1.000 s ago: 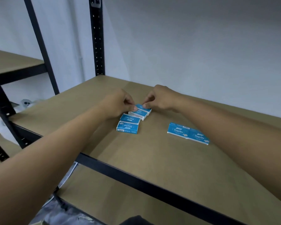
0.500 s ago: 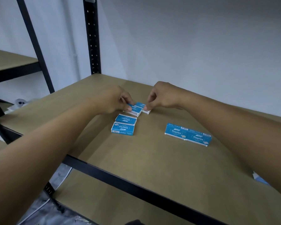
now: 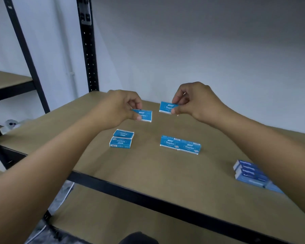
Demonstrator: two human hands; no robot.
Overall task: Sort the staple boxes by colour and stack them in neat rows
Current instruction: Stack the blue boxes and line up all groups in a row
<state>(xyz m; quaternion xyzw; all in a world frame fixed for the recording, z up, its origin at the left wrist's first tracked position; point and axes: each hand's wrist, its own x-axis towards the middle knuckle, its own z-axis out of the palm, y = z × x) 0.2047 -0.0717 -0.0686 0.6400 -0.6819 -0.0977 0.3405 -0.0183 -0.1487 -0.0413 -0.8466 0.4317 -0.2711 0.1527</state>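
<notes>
- Both hands have risen and moved apart since half a second ago, each lifting one small light-blue cardboard staple box off the brown board shelf (image 3: 165,176).
- Head view: the left hand (image 3: 123,106) pinches the left-held box (image 3: 145,116) by its left end, thumb below and fingers above.
- The right hand (image 3: 195,101) pinches the right-held box (image 3: 165,107) by its right end. The two boxes are held apart above the shelf.
- On the shelf below, a front-and-back pair of light-blue boxes (image 3: 121,139) lies touching; a side-by-side pair (image 3: 180,144) lies to its right.
- A stack of darker blue boxes (image 3: 248,171) sits by the right forearm, partly hidden.
- Every box is closed, so its contents cannot be seen.
</notes>
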